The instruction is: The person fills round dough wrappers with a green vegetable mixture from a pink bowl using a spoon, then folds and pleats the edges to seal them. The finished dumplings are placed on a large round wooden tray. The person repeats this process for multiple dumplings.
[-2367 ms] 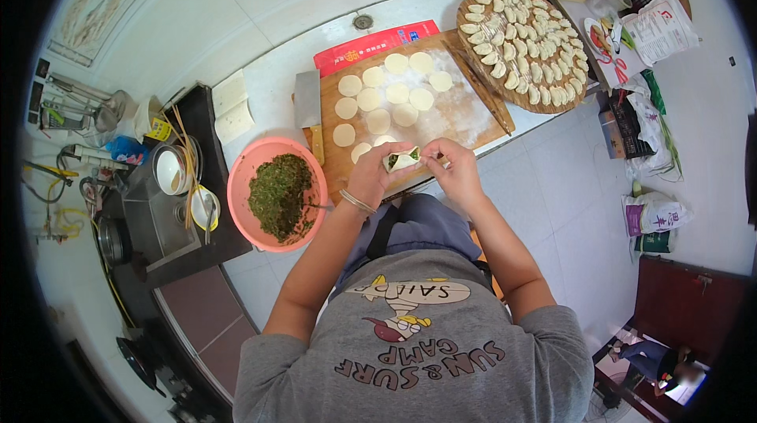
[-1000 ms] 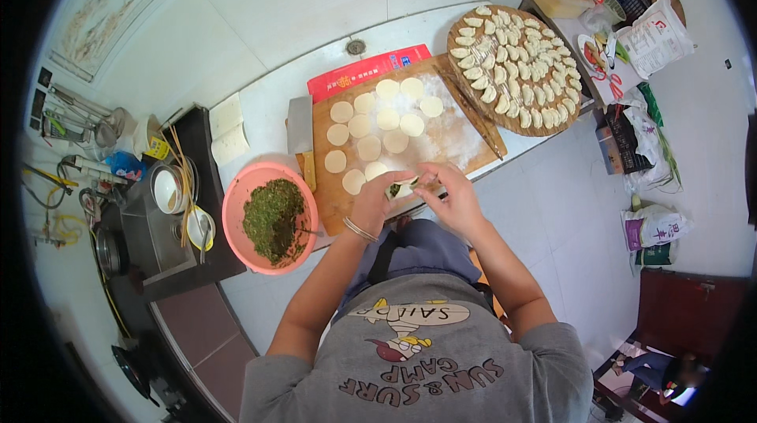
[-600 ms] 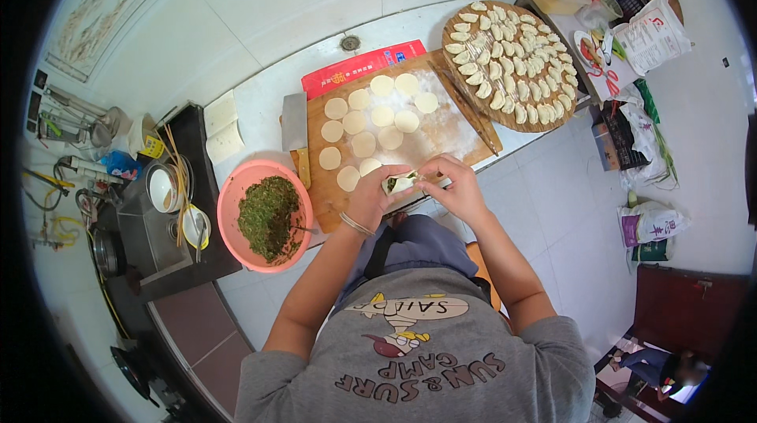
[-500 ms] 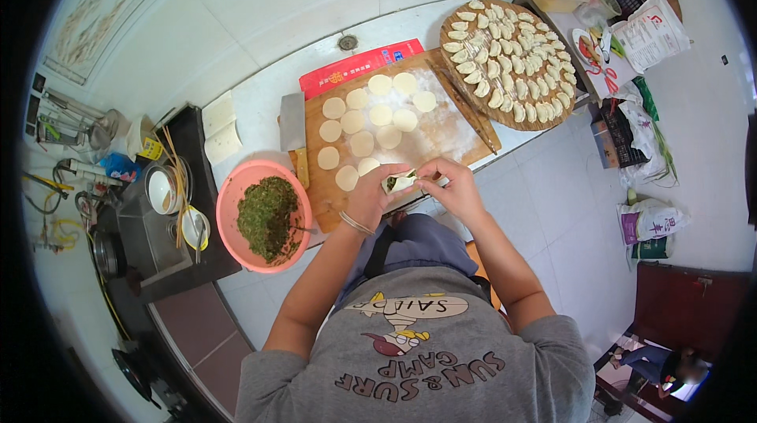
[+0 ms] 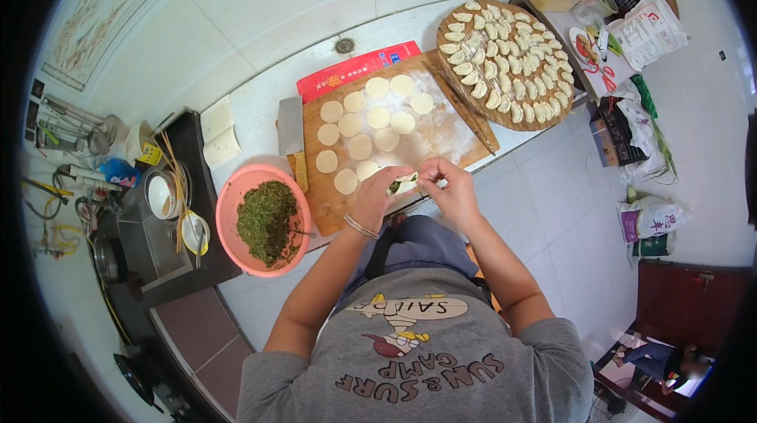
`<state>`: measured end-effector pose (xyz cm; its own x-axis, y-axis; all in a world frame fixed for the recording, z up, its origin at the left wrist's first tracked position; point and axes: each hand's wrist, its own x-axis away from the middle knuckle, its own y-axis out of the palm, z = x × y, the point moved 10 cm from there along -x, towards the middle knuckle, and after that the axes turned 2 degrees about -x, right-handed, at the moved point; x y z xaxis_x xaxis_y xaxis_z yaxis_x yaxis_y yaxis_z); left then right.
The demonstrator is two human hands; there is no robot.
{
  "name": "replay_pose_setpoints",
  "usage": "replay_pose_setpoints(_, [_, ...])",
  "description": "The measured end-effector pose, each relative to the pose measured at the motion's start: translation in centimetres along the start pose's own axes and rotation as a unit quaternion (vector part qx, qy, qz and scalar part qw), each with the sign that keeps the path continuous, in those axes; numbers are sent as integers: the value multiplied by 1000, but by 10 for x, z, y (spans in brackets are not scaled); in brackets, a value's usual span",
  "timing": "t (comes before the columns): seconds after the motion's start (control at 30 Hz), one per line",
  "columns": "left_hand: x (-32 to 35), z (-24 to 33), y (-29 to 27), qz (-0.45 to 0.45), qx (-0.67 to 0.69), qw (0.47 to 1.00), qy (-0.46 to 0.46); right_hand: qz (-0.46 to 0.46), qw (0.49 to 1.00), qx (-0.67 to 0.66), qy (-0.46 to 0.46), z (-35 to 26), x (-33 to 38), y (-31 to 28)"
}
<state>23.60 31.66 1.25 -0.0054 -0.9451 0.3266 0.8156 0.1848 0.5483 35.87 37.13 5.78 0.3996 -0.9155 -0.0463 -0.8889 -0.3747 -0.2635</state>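
Between my hands is a dumpling, a pale wrapper folded over green filling that still shows at its left end. My left hand cups it from the left, fingers wrapped round it. The fingertips of my right hand pinch the wrapper's right edge. Just beyond lies a floured wooden board with several round dough wrappers spread over it. A pink bowl of chopped green filling stands left of my left forearm, a utensil handle sticking out of it.
A cleaver lies on the board's left edge, a rolling pin along its right. Behind right, a round wooden board carries several finished dumplings. A black sink is at the left. Another person is at the lower right.
My fingers have shifted slightly along the wrapper's edge, and the dumpling has turned a little in my hands. The whole view has moved slightly.
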Motion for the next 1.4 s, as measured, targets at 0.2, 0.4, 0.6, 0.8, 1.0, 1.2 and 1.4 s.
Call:
replay_pose_setpoints(0.2, [0, 3, 2, -8, -3, 1000, -6, -18, 999, 22, -17, -10, -2, 1])
replay_pose_setpoints(0.4, [-4, 0, -3, -13, -23, 1000, 9, -18, 990, 99, -97, -17, -2, 3])
replay_pose_setpoints(0.6, [-6, 0, 3, -55, -91, 994, 24, -9, 978, 134, -161, -30, 2, 0])
replay_pose_setpoints(0.8, [-5, 9, 12, -64, -52, 996, 39, -29, 986, 70, -146, -37, 1, -1])
replay_pose_setpoints(1.0, [-9, -2, 8, -56, -52, 997, 5, -38, 974, 113, -194, -40, 3, 0])
replay_pose_setpoints(1.2, [-11, 0, 8, -68, -239, 966, 68, -28, 975, 132, -176, -34, 2, 0])
replay_pose_setpoints(1.4, [-12, -13, 2, -19, -29, 999, -33, -19, 970, 146, -196, -38, 1, 0])
